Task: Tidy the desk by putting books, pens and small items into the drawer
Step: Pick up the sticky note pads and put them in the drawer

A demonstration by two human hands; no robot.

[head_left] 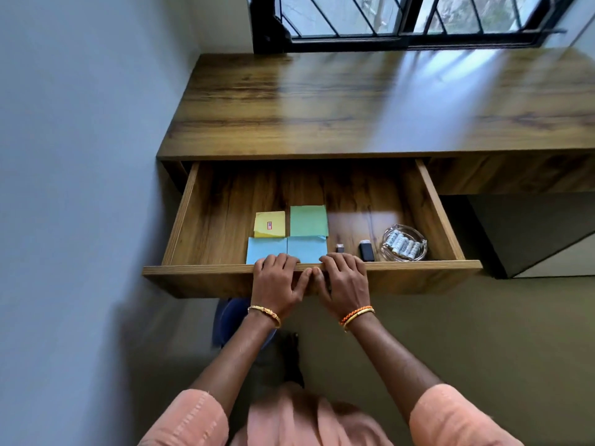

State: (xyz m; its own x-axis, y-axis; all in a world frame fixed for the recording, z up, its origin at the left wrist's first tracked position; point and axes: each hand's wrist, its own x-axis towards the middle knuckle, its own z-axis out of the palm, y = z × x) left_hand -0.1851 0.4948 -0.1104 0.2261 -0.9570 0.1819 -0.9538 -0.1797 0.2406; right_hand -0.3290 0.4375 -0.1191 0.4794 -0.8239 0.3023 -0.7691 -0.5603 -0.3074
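So the drawer [206, 220] is pulled out from under the wooden desk [354, 101], and the person has both hands on its near front panel, side by side at the middle. The left hand [277, 280] and the right hand [344, 280] each have their fingers curled over the top edge of the panel, gripping it, thumbs nearly touching on the front face.

Inside, toward the near side, there's a yellow sticky pad [269, 224] with a green pad [308, 220] just to its right, and two blue pads [283, 250] side by side right in front of those, partly hidden by the fingers. Further right sits a small dark item [339, 247] that's too tiny to make out, then a black block-shaped thing [366, 251], then a clear glass dish [404, 243] holding a few white batteries [402, 244].

A barred window [402, 20] sits at the far edge of the desk.
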